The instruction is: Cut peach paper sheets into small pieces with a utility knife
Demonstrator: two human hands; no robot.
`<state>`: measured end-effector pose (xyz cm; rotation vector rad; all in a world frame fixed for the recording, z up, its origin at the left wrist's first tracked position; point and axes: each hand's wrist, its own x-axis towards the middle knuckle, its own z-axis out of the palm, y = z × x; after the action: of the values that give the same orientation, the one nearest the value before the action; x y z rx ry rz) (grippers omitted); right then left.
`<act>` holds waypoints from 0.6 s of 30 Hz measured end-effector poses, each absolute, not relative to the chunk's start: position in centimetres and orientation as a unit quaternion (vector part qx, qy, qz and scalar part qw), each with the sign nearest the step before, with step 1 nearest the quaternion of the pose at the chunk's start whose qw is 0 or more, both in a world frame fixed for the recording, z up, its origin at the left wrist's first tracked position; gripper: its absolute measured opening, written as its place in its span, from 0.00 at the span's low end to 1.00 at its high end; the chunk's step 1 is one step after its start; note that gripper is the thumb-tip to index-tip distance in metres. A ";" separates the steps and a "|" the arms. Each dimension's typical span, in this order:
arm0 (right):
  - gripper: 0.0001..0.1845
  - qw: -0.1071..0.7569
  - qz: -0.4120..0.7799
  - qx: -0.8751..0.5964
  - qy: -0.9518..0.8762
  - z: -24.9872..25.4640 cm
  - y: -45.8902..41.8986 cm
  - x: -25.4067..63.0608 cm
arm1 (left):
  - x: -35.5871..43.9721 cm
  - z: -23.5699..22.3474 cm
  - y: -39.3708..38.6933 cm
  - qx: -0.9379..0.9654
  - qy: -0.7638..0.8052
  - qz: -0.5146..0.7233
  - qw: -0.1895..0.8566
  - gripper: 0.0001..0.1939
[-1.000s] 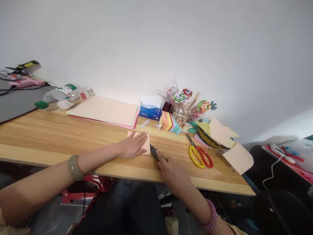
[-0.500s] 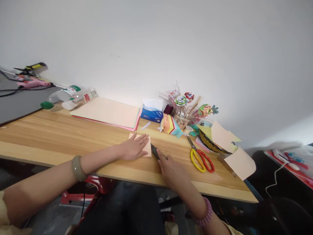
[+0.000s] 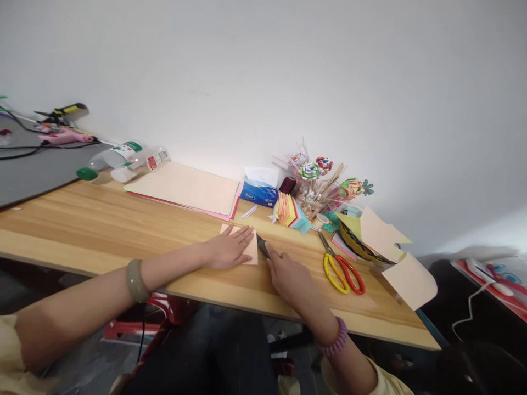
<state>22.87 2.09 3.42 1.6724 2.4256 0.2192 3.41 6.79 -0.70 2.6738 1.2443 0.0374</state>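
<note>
Fingers spread, my left hand [image 3: 228,250] lies flat on a small pale peach sheet of paper [image 3: 252,255] and presses it to the wooden table [image 3: 119,225]. My right hand [image 3: 287,272] is closed around a dark-handled knife [image 3: 262,244], its tip at the paper's right edge. Most of the knife's handle is hidden in my fingers. Scissors [image 3: 338,272] with one yellow and one red handle lie to the right of my right hand.
Behind my hands are large coloured sheets [image 3: 187,189], a blue tissue pack [image 3: 259,189] and fanned small papers [image 3: 292,211]. Paper flowers [image 3: 313,170] stand near the wall. Plastic bottles [image 3: 123,156] lie back left; a loose peach sheet [image 3: 411,281] overhangs the right edge.
My right hand and the knife have moved slightly away from me along the paper's right edge. My left hand stays flat on the paper. The whole view has shifted a little.
</note>
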 end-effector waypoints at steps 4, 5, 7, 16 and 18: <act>0.25 0.090 0.074 0.574 0.811 3.0 3.7 22.8 | 3.3 -0.9 6.8 0.902 0.418 0.022 0.107 0.34; 0.25 0.087 0.076 0.578 0.808 2.8 4.1 22.8 | 3.3 -0.9 6.8 0.901 0.418 0.026 0.111 0.34; 0.25 0.078 0.082 0.588 0.801 2.5 5.1 23.1 | 3.2 -1.0 6.9 0.901 0.415 0.037 0.120 0.34; 0.22 -0.029 0.134 0.610 0.780 1.7 6.1 27.9 | 2.4 -1.0 7.2 0.894 0.385 0.158 0.168 0.44; 0.22 -0.071 0.131 0.595 0.790 1.7 6.1 28.4 | 2.3 -0.8 7.1 0.888 0.374 0.194 0.185 0.33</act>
<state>28.38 6.05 1.66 1.9581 2.6016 0.4314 2.34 7.05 -0.82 2.5021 1.0553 0.5473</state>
